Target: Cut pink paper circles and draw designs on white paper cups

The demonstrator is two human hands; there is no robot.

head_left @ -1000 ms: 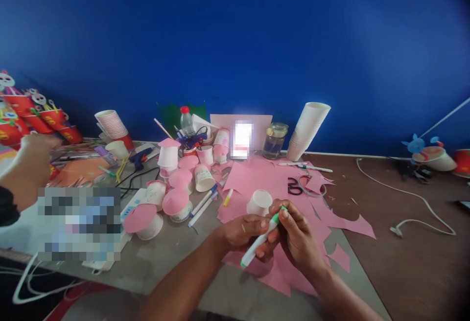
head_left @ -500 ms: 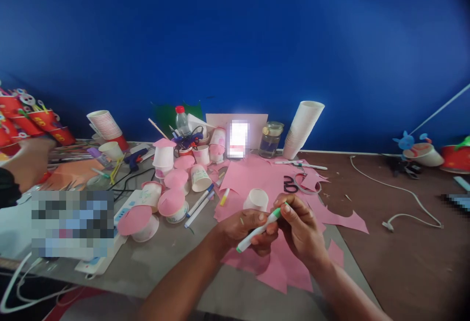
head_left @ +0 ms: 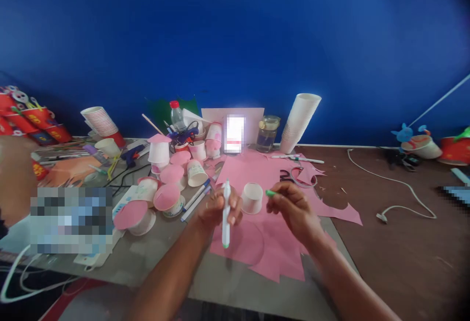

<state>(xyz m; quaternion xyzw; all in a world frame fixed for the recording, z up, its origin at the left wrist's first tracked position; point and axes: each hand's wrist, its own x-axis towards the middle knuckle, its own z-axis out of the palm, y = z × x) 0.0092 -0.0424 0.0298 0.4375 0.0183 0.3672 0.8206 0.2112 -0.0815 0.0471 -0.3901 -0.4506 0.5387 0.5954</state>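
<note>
My left hand is closed around a white marker with a green end, its uncapped tip pointing away from me. Between the fingertips of my right hand is pinched a small green marker cap, apart from the marker. A white paper cup stands upside down between the two hands. Under it lie cut sheets of pink paper. Left of my left hand rest several paper cups with pink paper discs on them, and blue-capped markers.
At the back stand a glass jar, a leaning stack of white cups and a lit phone. A power strip lies at left near another person's blurred arm. A white cable curls on the right.
The cap has come off the marker. My right hand has moved apart to the right with it; my left hand has moved left and turned the marker more upright.
</note>
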